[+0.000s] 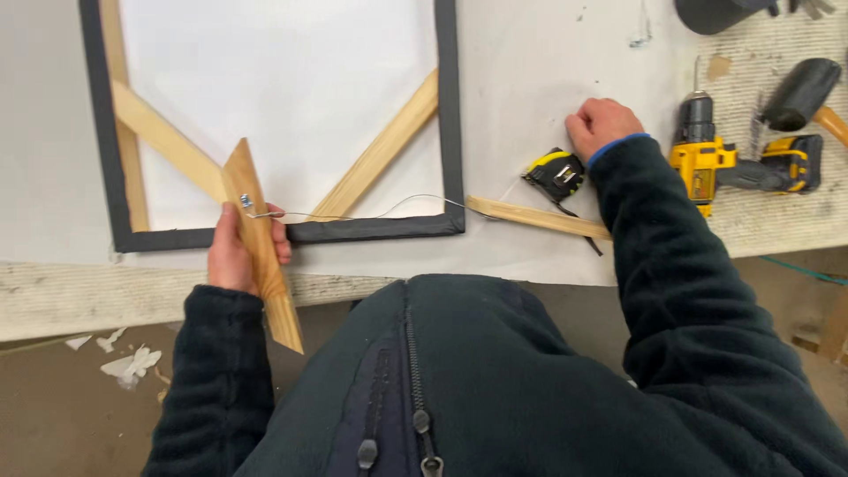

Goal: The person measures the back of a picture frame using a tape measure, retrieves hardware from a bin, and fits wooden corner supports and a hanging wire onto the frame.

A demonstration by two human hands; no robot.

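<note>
On worktop [530, 53], white-covered: black-edged canvas frame [450, 115], back side up, with diagonal wooden corner braces. Left hand [237, 252] wrapped around a loose pointed wooden brace [261, 247] (thin wire [389, 210] fixed to it, running right). Right hand [602, 125] curled into a loose fist, resting just beside a yellow-black tape measure [556, 174]. Second wooden strip [534, 217] nearby; cordless drill [733, 163] and mallet [804, 88] further right.

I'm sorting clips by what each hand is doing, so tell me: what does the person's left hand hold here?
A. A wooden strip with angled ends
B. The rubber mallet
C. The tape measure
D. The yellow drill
A: the left hand grips the wooden strip, which carries a small metal fitting with a wire, while the drill, tape measure and mallet lie on the bench.
</note>
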